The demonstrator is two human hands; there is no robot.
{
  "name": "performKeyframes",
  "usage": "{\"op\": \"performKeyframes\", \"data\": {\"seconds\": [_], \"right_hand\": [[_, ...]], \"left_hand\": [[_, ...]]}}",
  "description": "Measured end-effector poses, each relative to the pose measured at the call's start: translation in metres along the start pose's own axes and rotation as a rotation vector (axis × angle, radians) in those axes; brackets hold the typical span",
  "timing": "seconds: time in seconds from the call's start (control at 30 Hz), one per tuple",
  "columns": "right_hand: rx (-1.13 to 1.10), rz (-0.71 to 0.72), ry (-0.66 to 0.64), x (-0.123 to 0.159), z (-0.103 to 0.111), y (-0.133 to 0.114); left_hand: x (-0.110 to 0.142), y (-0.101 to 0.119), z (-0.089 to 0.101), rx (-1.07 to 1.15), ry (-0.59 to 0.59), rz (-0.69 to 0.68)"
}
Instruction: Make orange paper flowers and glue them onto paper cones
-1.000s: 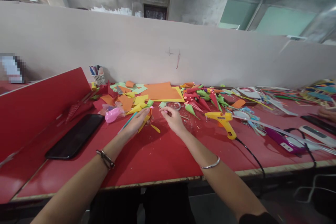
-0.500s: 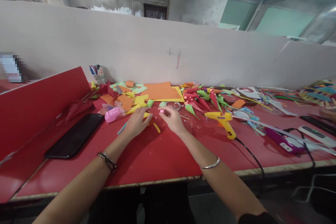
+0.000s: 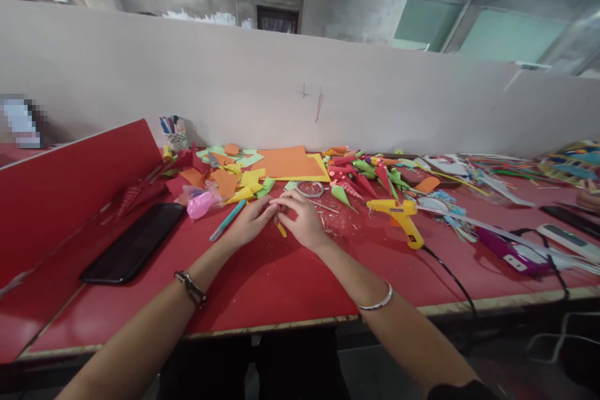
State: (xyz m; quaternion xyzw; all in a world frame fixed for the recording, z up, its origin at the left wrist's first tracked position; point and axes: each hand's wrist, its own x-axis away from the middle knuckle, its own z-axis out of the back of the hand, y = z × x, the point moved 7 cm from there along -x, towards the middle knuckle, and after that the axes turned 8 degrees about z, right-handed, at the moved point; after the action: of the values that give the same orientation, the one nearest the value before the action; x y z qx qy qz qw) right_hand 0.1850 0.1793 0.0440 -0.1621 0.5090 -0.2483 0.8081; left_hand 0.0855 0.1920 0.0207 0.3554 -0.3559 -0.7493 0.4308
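My left hand [image 3: 250,221] and my right hand [image 3: 302,220] meet over the red table, fingertips pressed together. Between them only a hint of pink [image 3: 276,204] shows. It was a small pink lump, like modelling clay, in my right fingers a moment ago. My fingers cover most of it, and I cannot make out what my left fingertips grip. A yellow strip [image 3: 282,230] lies just below my hands. Left of my left hand is a teal stick-like tool [image 3: 228,220], and beyond it a bag of pink clay [image 3: 200,205].
A yellow glue gun [image 3: 399,215] lies to the right, its black cord running over the front edge. At the left rests a black phone [image 3: 134,242]. Behind my hands are orange paper [image 3: 285,162], a tape roll [image 3: 309,189] and piled red and green paper cones [image 3: 363,175].
My left hand has moved away from the yellow paper to meet my right hand. The pink lump, plain in my right fingers before, is now mostly covered. The teal tool shows more fully.
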Motion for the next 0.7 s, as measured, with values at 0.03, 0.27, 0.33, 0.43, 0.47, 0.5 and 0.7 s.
{"op": "performKeyframes", "data": {"seconds": [0.03,0.27,0.33,0.43,0.47,0.5,0.7], "right_hand": [[0.017,0.013,-0.019,0.0,-0.002,0.0],[0.085,0.019,-0.008,-0.001,-0.003,-0.005],[0.036,-0.014,0.023,-0.002,-0.002,-0.005],[-0.075,-0.058,0.063,-0.003,-0.001,-0.003],[-0.114,-0.079,0.083,-0.003,0.001,-0.001],[-0.152,-0.106,0.11,-0.002,0.002,0.003],[-0.353,-0.333,0.411,0.008,0.021,0.043]], "left_hand": [[-0.001,-0.001,0.001,-0.006,0.004,-0.001],[-0.001,0.001,0.002,0.063,-0.035,0.032],[-0.002,-0.002,0.003,0.166,-0.048,0.069],[-0.003,-0.009,0.002,0.318,-0.062,0.122],[-0.003,-0.011,0.002,0.358,-0.062,0.127],[-0.004,-0.012,0.004,0.395,-0.053,0.126],[-0.006,-0.021,0.026,0.694,0.18,0.149]]}}
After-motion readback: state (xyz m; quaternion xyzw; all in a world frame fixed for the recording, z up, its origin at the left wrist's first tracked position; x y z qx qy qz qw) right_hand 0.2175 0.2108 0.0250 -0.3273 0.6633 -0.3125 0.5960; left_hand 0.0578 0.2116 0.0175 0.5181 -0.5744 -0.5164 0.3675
